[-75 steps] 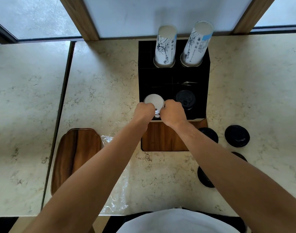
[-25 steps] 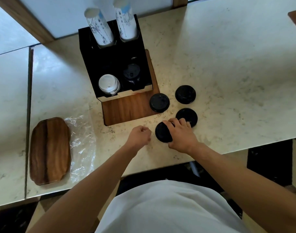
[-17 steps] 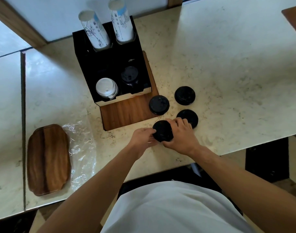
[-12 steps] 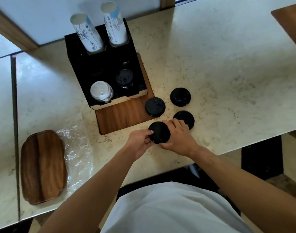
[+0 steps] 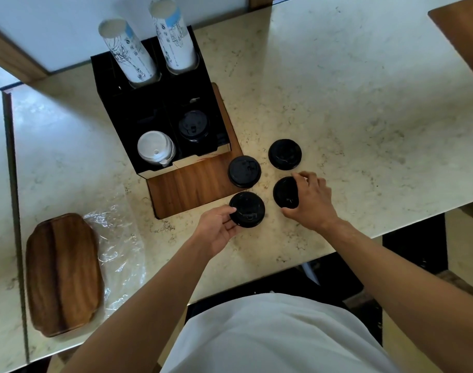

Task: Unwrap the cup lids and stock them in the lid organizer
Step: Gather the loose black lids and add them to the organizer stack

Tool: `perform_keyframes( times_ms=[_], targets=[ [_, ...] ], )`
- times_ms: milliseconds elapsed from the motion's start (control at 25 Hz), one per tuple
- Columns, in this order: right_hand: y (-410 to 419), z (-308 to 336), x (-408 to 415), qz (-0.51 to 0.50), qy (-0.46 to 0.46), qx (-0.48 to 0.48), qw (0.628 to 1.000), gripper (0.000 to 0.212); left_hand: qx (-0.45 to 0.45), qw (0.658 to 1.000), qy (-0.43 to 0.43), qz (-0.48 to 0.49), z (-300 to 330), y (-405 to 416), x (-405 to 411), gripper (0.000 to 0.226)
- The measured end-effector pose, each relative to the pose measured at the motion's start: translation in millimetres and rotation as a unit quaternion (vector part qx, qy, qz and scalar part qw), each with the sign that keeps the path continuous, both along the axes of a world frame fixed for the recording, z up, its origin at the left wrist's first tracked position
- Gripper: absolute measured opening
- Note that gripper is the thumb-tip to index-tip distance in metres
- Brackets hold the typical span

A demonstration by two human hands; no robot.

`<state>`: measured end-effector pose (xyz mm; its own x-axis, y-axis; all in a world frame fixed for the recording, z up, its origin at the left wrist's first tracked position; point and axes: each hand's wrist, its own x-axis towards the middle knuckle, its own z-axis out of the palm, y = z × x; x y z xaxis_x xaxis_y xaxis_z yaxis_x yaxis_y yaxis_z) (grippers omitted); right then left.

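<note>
Several black cup lids lie on the marble counter in front of the black lid organizer (image 5: 127, 109). My left hand (image 5: 216, 230) grips the nearest black lid (image 5: 247, 208) by its left edge. My right hand (image 5: 312, 201) closes over a second black lid (image 5: 283, 192), partly covering it. Two more black lids (image 5: 244, 171) (image 5: 284, 154) rest untouched behind them. In the organizer's front slots sit a white lid stack (image 5: 155, 148) and a black lid stack (image 5: 193, 126).
Two paper cup stacks (image 5: 127, 55) (image 5: 173, 39) stick out of the organizer's back slots. The organizer stands on a wooden board (image 5: 192, 184). A wooden tray (image 5: 63, 273) and crumpled clear plastic wrap (image 5: 119, 246) lie at the left. The counter edge runs close to my body.
My hands left the white lids in the organizer and came to the loose black lids. The right hand passed the near lid to the left hand, then moved onto the lid to its right.
</note>
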<state>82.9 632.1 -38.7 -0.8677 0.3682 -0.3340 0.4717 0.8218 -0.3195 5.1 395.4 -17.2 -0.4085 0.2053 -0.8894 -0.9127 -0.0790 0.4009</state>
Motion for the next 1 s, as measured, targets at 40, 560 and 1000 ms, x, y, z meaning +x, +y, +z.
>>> perform_keyframes(
  times_ms=[40, 560, 1000],
  targets=[
    [-0.4, -1.6, -0.3, 0.004, -0.006, -0.008, 1.0, 0.098, 0.0, 1.0, -0.001, 0.002, 1.0, -0.4, 0.1, 0.02],
    [-54.6, 38.9, -2.9, 0.052, 0.119, -0.234, 0.964, 0.097, 0.024, 1.0, 0.008, -0.004, 9.8, -15.3, 0.6, 0.023],
    [-95.4, 39.6, -23.1, 0.135, 0.056, -0.283, 0.948, 0.092, 0.109, 0.991, -0.028, 0.066, 11.6, -37.4, 6.0, 0.033]
  ],
)
